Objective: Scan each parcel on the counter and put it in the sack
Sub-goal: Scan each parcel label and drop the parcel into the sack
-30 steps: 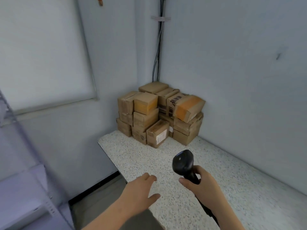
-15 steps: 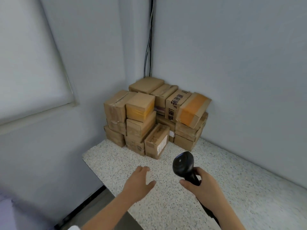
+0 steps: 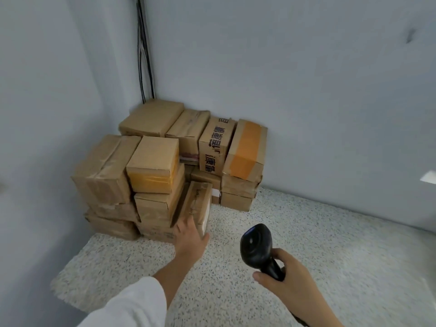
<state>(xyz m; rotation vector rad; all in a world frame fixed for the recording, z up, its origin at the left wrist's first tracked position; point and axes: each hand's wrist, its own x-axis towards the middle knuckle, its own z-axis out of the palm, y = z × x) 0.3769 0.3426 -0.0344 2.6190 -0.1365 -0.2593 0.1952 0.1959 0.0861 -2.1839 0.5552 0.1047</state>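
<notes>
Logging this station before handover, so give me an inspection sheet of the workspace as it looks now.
Surface: speckled counter set in a wall corner.
Job's things: cardboard parcels stacked in the corner; black barcode scanner; sack not in view.
Clutter: nothing seen.
Grips: left hand open, fingers at the front leaning parcel, contact unclear; right hand holds the barcode scanner handle.
Cables: black cables run down the wall corner behind the parcels.
Surroundings: pale walls.

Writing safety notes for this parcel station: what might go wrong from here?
Pulling the leaning front parcel, which the left hand reaches for, could shift the boxes beside it. The tilted orange-taped box on top might slide. A one-handed lift may slip, since the right hand grips the scanner.
</notes>
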